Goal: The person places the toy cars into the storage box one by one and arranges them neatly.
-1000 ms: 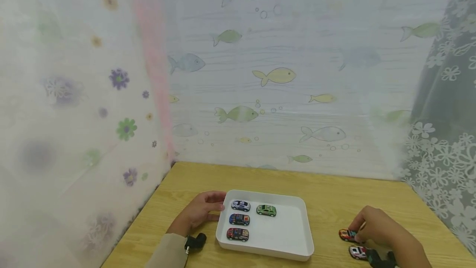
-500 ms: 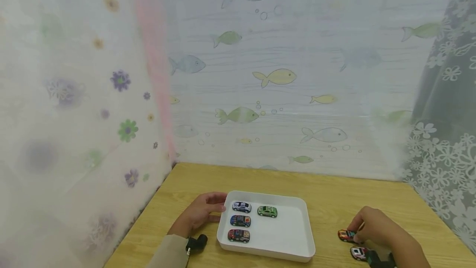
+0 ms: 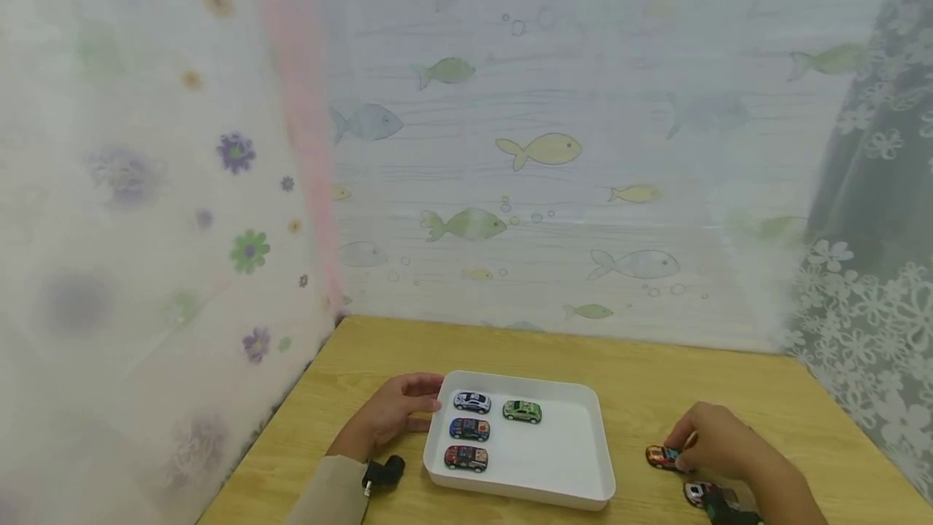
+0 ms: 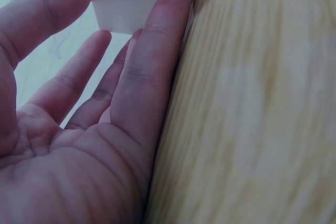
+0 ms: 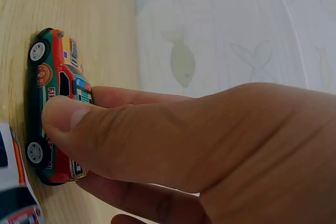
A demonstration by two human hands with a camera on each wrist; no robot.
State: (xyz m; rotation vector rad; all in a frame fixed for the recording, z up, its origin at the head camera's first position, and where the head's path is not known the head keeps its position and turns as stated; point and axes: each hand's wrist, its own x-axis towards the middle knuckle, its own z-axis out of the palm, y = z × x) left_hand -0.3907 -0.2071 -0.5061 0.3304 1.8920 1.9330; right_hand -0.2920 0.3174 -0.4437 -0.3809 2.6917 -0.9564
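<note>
My right hand [image 3: 717, 442] pinches a red and green toy car [image 5: 64, 80] between thumb and fingers, the thumb on its side. In the head view the car is low, close over the table, its right end covered by the hand. A white toy car [image 3: 698, 494] sits just below, partly covered by the wrist camera. My left hand [image 3: 394, 411] rests against the left wall of a white tray [image 3: 539, 494], its fingers [image 4: 149, 61] extended along the outside. Inside the tray stand a white car [image 3: 472, 403], a blue car [image 3: 470, 429], a red car [image 3: 466, 458] and a green car [image 3: 521, 411].
The wooden table [image 3: 641, 383] runs back to a hanging curtain [image 3: 554, 209] printed with fish. On the left, a flower-printed curtain [image 3: 146, 282] borders the table. Bare table surface lies between the tray and my right hand.
My right hand has shifted a little to the left, taking the red and green toy car along. The left hand, the tray and the cars in it keep their places.
</note>
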